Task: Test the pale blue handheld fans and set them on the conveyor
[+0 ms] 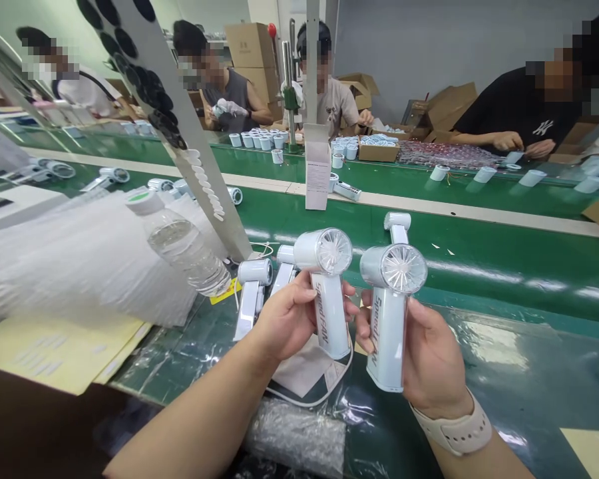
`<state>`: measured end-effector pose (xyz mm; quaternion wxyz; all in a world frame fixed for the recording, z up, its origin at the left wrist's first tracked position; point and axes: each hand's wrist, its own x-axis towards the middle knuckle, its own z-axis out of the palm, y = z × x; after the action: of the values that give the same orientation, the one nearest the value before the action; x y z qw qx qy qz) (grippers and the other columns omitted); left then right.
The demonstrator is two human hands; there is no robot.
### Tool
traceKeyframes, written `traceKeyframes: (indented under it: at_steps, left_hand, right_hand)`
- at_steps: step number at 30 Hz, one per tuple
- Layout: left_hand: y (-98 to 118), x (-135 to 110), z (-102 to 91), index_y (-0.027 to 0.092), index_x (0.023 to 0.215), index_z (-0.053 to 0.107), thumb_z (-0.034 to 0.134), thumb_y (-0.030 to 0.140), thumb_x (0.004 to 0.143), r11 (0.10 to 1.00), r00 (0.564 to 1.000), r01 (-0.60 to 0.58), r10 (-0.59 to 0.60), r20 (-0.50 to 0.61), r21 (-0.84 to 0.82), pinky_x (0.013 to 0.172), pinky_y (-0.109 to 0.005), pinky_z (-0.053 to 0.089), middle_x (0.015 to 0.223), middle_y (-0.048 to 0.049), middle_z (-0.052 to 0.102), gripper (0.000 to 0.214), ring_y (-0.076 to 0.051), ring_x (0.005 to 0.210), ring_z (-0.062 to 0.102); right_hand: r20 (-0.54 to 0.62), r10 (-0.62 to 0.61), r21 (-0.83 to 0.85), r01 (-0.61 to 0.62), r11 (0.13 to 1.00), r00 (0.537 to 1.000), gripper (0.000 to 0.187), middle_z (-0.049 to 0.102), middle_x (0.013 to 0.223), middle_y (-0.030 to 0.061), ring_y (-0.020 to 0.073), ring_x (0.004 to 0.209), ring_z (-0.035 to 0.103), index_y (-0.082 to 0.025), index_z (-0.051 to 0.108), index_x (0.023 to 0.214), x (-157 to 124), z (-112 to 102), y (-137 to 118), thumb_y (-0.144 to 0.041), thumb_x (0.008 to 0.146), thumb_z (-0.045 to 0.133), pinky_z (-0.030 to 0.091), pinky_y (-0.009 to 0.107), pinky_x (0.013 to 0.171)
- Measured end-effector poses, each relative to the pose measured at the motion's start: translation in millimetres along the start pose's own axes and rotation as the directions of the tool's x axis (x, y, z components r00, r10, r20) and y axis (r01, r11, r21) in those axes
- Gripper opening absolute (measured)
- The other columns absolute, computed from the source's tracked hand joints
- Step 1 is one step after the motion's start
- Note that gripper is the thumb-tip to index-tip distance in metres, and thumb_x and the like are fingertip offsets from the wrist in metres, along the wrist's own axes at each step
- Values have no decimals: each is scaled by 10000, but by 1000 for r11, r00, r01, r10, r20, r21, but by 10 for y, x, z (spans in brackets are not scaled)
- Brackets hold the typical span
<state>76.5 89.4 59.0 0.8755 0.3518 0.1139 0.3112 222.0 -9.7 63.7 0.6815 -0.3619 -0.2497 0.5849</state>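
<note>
**Two cased fans held up, others lying flat nearby**

Both hands are full. The left hand (284,319) wraps its fingers round the handle of the first fan (329,313), a white handheld one, just right of the water bottle (187,249). The right hand (429,362), with a pale watch (454,429) on its wrist, grips the second fan (389,332) further right of the bottle. Both stand upright, cased and lettered, with their grilles towards the camera, so they look fully assembled.

Other fans (252,293) lie flat right of the bottle, untouched. Below and right of the bottle lies a bubble-wrap roll (294,436), and below and left of it, yellow paper (54,349). Beyond the bottle runs a green conveyor belt (479,253) carrying white parts. People sit along its far side, with cardboard boxes (249,46) behind them.
</note>
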Motion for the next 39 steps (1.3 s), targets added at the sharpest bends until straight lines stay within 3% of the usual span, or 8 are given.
traceKeyframes:
  at_steps: [6,15,21,26,30,34,36,39]
  left_hand:
    - [12,10,-5,178,1101,549,614,224,774,1000,999,5,-6,33,26,711,-342,564,988,-87,738,337,-244,818,733]
    - [21,11,17,176,1169,571,711,322,801,977,998,-32,42,-47,213,797,-375,579,991,-94,746,419,-249,872,732]
    - [8,8,-36,202,1085,523,758,378,798,933,997,-26,48,-54,359,717,-338,560,961,-102,759,411,-254,864,735]
    - [-17,-3,-50,204,1028,528,746,371,809,909,995,-73,94,-31,410,723,-305,529,932,-77,751,351,-198,799,709]
    - [15,-68,-19,215,1110,600,752,268,792,745,972,-191,234,18,639,789,-312,510,1054,-86,729,357,-222,931,679]
    - [94,-103,9,254,1118,710,780,176,715,467,898,-417,342,276,780,1077,-454,380,1206,-91,710,417,-300,1143,632]
    - [126,-102,14,274,1069,752,720,190,775,393,871,-469,352,342,791,1171,-512,232,1189,-85,725,307,-308,1187,620]
    - [142,-128,-13,273,1022,780,703,198,788,381,884,-432,358,301,817,1198,-543,139,1065,-94,755,257,-300,1091,651]
  right_hand:
    - [-30,-105,-15,104,994,994,217,698,811,56,220,689,650,-242,710,911,-17,-75,-31,-431,821,649,541,329,561]
    - [-166,-167,-79,156,985,972,386,753,1100,41,273,986,705,-337,589,1296,-8,-22,3,-407,916,590,577,455,818]
    - [-190,-59,-21,56,998,980,404,764,964,67,268,781,712,-287,583,1305,51,-27,-8,-412,924,531,578,427,642]
    - [-181,-179,-136,155,979,967,371,742,1078,52,274,962,694,-284,628,1201,44,-88,49,-360,841,672,571,448,832]
    - [-115,-308,-396,241,886,944,423,732,1092,58,284,1031,668,-266,644,1112,-7,-166,47,-294,729,823,527,459,922]
    - [160,-435,-563,444,697,886,509,698,1181,76,324,1169,613,-290,633,1156,-66,-159,-27,-231,697,845,453,510,1026]
    - [263,-481,-566,538,625,836,473,693,1201,75,332,1242,568,-304,636,1160,-89,-148,-44,-239,727,816,402,532,1078]
    - [278,-485,-631,538,558,829,509,715,1162,65,339,1185,605,-326,642,1178,-136,-171,-40,-241,708,818,454,523,1020]
